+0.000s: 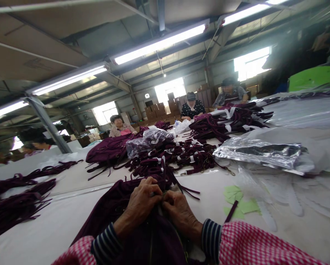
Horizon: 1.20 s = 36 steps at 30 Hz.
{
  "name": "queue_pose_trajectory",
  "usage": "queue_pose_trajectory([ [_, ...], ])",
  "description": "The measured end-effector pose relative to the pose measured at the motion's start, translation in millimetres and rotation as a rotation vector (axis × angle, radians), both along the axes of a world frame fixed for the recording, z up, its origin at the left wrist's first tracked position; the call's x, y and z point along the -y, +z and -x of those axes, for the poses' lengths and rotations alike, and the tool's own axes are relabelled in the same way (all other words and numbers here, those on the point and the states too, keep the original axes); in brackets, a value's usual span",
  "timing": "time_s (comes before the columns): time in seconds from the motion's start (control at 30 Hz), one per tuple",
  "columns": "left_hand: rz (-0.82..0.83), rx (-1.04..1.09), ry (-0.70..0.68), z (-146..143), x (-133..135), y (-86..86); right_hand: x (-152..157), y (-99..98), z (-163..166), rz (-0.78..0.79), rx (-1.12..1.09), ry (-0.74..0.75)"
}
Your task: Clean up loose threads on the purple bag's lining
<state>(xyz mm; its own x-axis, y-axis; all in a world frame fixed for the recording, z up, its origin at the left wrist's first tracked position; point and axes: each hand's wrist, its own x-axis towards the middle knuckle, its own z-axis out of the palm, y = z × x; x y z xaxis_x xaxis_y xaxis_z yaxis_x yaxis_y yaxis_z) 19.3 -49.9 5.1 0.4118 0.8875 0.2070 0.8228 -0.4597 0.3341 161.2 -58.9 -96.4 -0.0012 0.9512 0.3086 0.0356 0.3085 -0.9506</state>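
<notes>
Both hands at bottom centre of frame, fingertips meeting over the dark purple fabric piece (118, 206) bunched on the tabletop (57, 224) in front of me. My left hand (141, 204) has its grip curled and pinching a fold of the cloth near the top edge; my right hand (178, 213) pinches the same spot from the other side, knuckles up. What sits exactly between the fingertips is hidden. Could be a strap end or a bit of hardware, can't tell.

Handling read: fabric looks soft, limp, light. No stiffness, it drapes and slumps, so a one-point hold would let the rest sag. Looks plush rather than slick, so slip seems unlikely. Not fragile. Best hold is my guess: pinch at a seam or edge, both hands close together, bulk resting on the tabletop.

Right of my hands, lower right: pale green paper tags (237, 202) flat on the tabletop, clear plastic sheets (278, 195) beside them.

Centre frame, further out: pile of purple straps (181, 156) with white bands, tangled, will snag. Clear bag of straps (148, 141) on top. Silver foil bag (259, 152) to the right.

Left edge: more strap bundles (16, 202).

Far end: other people seated at the tabletop, working.
</notes>
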Motion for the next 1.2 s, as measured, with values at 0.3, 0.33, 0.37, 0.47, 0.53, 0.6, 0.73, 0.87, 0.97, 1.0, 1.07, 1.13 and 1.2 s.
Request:
queue_pose_trajectory([
  [0.3,-0.078,0.316,0.026,-2.4,-4.5,-14.7,2.6,31.8,-35.2,0.335,0.088,0.33],
  [0.33,-0.171,0.254,-0.001,-3.1,-4.0,-16.6,5.3,35.8,-40.5,0.294,0.182,0.3],
  [0.37,-0.296,0.171,-0.064,-4.1,-3.1,-18.6,7.9,39.7,-45.7,0.233,0.275,0.27],
  [0.47,-0.576,-0.081,-0.385,-8.6,-0.9,-25.6,13.4,50.5,-59.2,0.001,0.603,0.178],
  [0.53,-0.511,-0.144,-0.497,-11.2,-2.0,-29.5,13.5,56.2,-66.4,-0.113,0.787,0.096],
  [0.6,-0.341,-0.104,-0.416,-11.7,-5.3,-31.7,10.2,59.9,-71.3,-0.152,0.819,0.063],
  [0.73,-0.096,0.152,-0.191,-5.5,-10.4,-30.0,-3.1,60.9,-70.4,-0.083,0.614,0.039],
  [0.87,0.037,0.315,-0.129,0.4,-8.3,-25.9,-11.2,61.5,-55.5,0.063,0.261,0.072],
  [0.97,0.077,0.372,-0.122,2.0,-5.1,-24.0,-9.4,66.5,-45.4,0.125,-0.051,0.108],
  [1.0,0.087,0.39,-0.13,2.6,-4.3,-23.5,-8.0,68.3,-43.6,0.134,-0.149,0.121],
  [1.07,0.121,0.438,-0.161,4.5,-3.3,-22.7,-5.2,70.7,-42.8,0.15,-0.296,0.144],
  [1.13,0.156,0.488,-0.202,7.3,-3.5,-22.3,-3.3,70.5,-45.2,0.158,-0.349,0.152],
  [1.2,0.181,0.512,-0.232,10.1,-4.3,-22.4,-2.3,67.8,-49.5,0.173,-0.34,0.148],
])
